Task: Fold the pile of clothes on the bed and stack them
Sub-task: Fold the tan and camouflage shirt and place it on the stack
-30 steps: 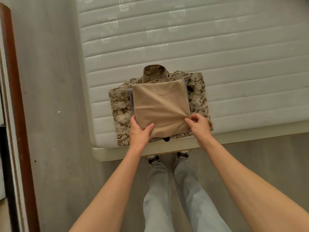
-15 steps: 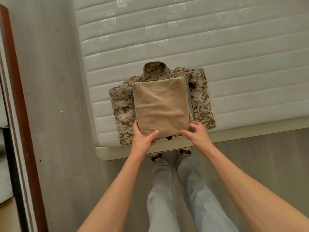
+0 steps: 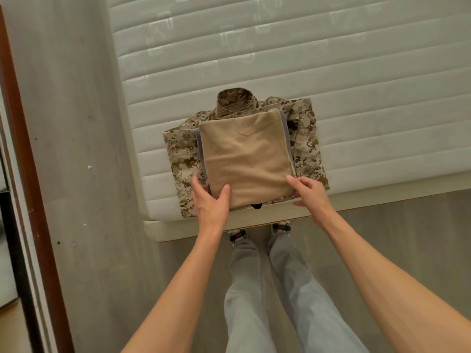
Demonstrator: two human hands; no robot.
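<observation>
A small stack of folded clothes sat on the bed, close to its near edge and left corner. At the bottom of the stack lay a camo shirt, the widest piece, with its collar pointing away from the person. On top of the camo shirt lay a gray piece, and only thin strips of it showed at the left and right sides. On the very top lay a tan shirt, folded into a neat square. A small dark bit of cloth poked out under the near edge of the tan shirt. The left hand held the near left corner of the tan shirt, with the thumb on top and the fingers curled down along its left side, over the gray piece. The right hand touched the near right corner of the tan shirt, its fingers loosely bent at the edge; whether it pinched the cloth could not be told. The person stood at the near edge of the bed, in gray pants and shoes, on a gray floor.
</observation>
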